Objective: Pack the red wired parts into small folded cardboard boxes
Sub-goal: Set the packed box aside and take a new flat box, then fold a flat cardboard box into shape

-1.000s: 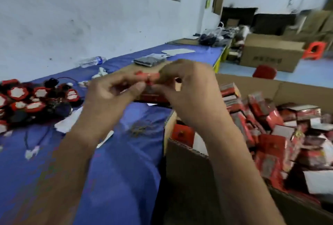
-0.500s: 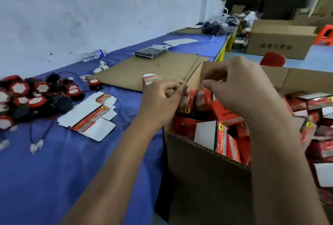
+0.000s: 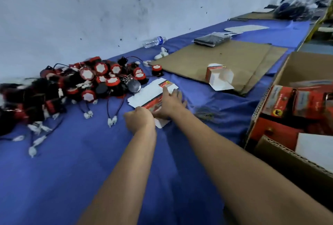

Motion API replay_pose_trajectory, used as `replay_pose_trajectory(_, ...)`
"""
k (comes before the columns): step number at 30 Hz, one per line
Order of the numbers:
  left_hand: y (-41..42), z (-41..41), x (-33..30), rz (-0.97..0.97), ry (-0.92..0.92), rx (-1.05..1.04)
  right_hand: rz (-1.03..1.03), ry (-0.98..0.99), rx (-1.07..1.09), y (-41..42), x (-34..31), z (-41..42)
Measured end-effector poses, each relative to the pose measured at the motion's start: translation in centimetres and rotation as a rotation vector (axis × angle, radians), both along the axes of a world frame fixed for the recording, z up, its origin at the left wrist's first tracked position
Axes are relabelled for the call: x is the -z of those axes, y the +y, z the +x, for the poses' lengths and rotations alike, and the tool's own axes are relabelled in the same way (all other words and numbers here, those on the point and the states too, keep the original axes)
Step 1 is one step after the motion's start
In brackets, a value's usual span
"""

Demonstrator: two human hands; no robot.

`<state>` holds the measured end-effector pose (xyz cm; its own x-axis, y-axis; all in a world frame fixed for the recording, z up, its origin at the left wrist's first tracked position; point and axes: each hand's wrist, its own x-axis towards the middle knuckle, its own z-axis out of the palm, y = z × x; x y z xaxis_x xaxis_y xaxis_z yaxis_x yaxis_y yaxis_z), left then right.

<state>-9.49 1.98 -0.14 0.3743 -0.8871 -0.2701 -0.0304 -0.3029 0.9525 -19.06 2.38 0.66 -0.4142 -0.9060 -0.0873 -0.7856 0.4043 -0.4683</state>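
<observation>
A heap of red round parts (image 3: 100,78) with black wires and white plugs lies at the left of the blue table. Just right of it sits a stack of flat unfolded boxes (image 3: 149,93), white with red print. My right hand (image 3: 171,103) rests on that stack with its fingers spread and straight. My left hand (image 3: 139,119) is at the stack's near corner, fingers curled round the edge of a flat box. One folded small box (image 3: 216,75) stands with its flaps open on the cardboard sheet (image 3: 225,57).
A big brown carton (image 3: 259,105) at the right holds several packed red boxes (image 3: 281,100). Along the wall lie a water bottle (image 3: 155,40) and a black packet (image 3: 211,39). Loose white plugs (image 3: 111,122) trail onto the cloth near my left hand.
Both hands have left the big carton at the right and come down on the flat box stack. The small box they held is no longer in them. The view swung left.
</observation>
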Motion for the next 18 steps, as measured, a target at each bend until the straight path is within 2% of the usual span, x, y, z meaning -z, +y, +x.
replay_pose_trajectory(6,-2.3,1.2,0.6,0.003,0.073,0.075,0.028,0.063,-0.014,-1.6,-0.2,0.7)
replay_pose_trajectory(9,-1.9,1.4,0.6,-0.035,0.036,0.105,0.072,0.082,-0.006,-0.3,-0.6,0.6)
replay_pose_trajectory(13,-1.1,1.9,0.0,-0.087,0.047,0.079,-0.054,0.088,0.009,1.5,-1.7,0.2)
replay_pose_trajectory(15,-0.8,2.3,-0.5,-0.12,0.151,0.084,-0.111,0.066,0.03,1.9,-2.5,0.3)
replay_pose_trajectory(18,-0.1,3.8,-1.5,-0.153,0.506,0.239,-0.25,-0.2,-0.038,2.4,-3.6,1.4)
